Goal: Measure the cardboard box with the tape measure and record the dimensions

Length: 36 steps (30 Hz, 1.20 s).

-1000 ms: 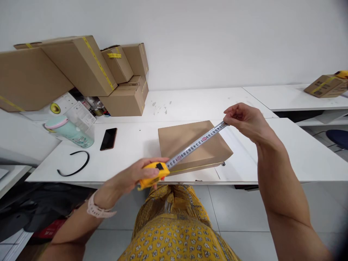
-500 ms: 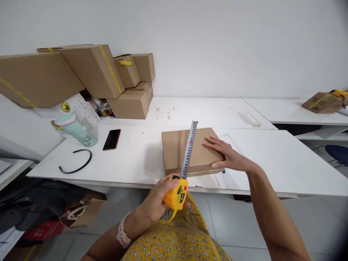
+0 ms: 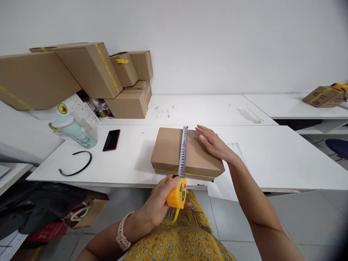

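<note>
My left hand [image 3: 160,201] is closed around a yellow tape measure [image 3: 176,195] in front of the table's edge. Its metal blade [image 3: 182,152] is drawn out and stretches away from me across the top of a brown cardboard box [image 3: 167,148]. The blade's hooked end is near the box's far edge; I cannot tell whether it touches. My right hand [image 3: 213,142] lies on the right part of the box top, fingers stretched out toward its far edge. Yellow tape runs along the box's near side. A white paper sheet [image 3: 224,185] lies partly under the box.
On the left of the white table [image 3: 125,166] are a phone [image 3: 111,140], a black headband [image 3: 88,163] and a mint tumbler [image 3: 80,134]. Cardboard boxes [image 3: 126,105] are stacked against the wall. Another box [image 3: 320,97] stands far right.
The box has turned, its right side swinging nearer to me. My right hand has shifted toward the far edge. The tape blade has swung left across the box top.
</note>
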Tool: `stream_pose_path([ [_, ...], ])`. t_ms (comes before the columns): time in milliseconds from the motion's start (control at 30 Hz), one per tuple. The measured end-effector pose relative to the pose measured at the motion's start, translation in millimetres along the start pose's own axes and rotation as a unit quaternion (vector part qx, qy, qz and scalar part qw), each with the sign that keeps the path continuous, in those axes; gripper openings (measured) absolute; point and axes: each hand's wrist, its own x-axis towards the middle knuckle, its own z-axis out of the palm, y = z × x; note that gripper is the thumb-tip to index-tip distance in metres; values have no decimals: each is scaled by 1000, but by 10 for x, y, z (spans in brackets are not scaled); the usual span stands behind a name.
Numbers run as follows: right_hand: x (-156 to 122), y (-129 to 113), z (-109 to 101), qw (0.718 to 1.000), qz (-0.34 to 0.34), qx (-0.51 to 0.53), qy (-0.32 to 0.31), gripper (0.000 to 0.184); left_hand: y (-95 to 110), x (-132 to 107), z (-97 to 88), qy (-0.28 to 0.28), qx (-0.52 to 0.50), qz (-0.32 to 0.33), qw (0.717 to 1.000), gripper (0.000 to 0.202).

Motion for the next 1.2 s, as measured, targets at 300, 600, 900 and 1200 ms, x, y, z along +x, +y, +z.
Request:
stream_pose_path([
  [300,550,118,126,997,-13,-6,-71,58,38,-23,58,14,-14,-14,1000,50],
  [600,524,-5,134,995,30,-70,-65,50,-30,-57,129,-66,2,-29,997,52],
  [900,524,84,170,995,31,-80,-52,46,-49,-62,181,-77,4,-42,996,55],
  [1200,523,80,164,996,36,-63,-53,47,-43,-62,182,-65,8,-42,997,55],
])
